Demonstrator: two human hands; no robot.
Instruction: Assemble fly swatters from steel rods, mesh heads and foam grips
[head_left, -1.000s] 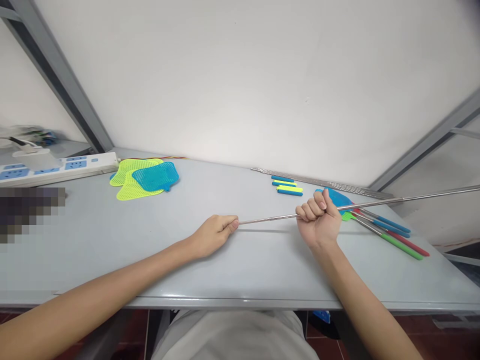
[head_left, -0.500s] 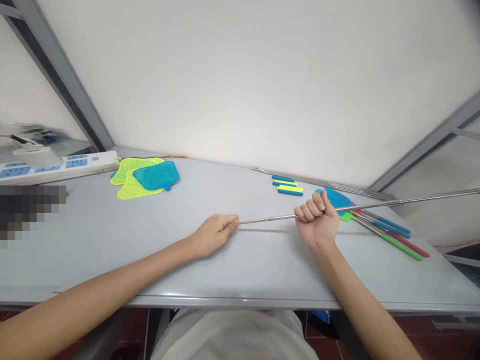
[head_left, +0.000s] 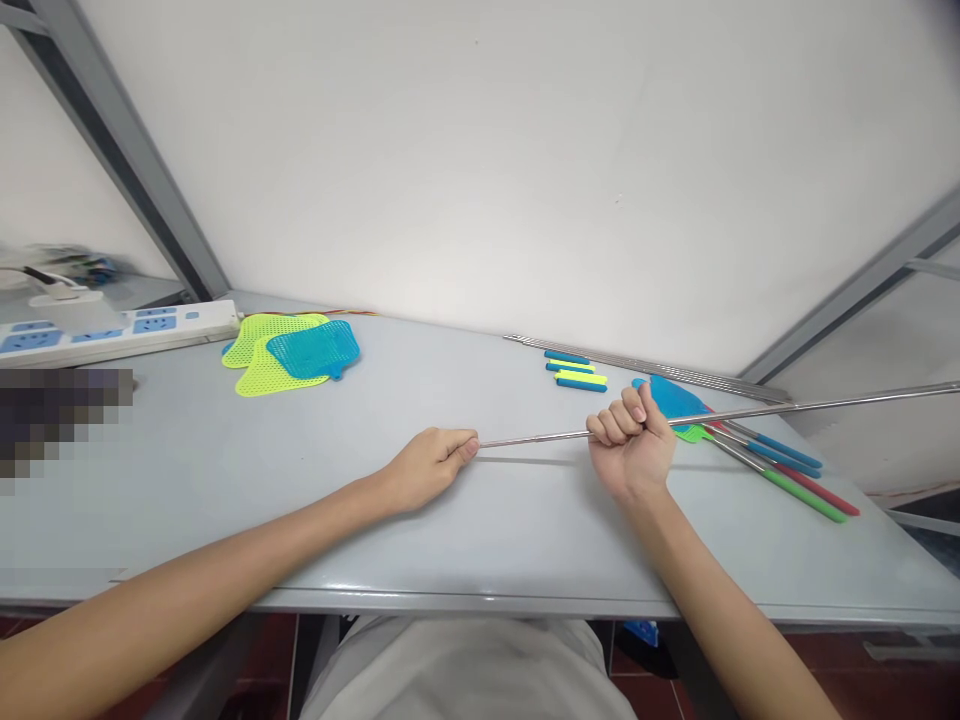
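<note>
A thin telescopic metal rod (head_left: 534, 439) stretches from mid-table out past the right side of the picture. Its narrow end goes into my left hand (head_left: 429, 468), whose fingers are closed around it and hide the tip. Further along, my right hand (head_left: 632, 440) is wrapped round the same rod in a fist, palm side toward me. Behind the right hand lie fly swatters with a blue head (head_left: 675, 398) and blue, red and green handles (head_left: 806, 495). Short blue and yellow grip sleeves (head_left: 576, 371) rest beyond my hands.
Loose fly swatter heads, yellow (head_left: 262, 378) and blue (head_left: 315, 350), overlap at the back left. A white power strip (head_left: 202, 322) with a plugged-in adapter lies left of them. More metal rods (head_left: 645, 366) run along the wall. Grey posts (head_left: 127, 140) stand at both sides.
My right hand has shifted very slightly left along with its fist. My left hand and the things on the table look the same.
</note>
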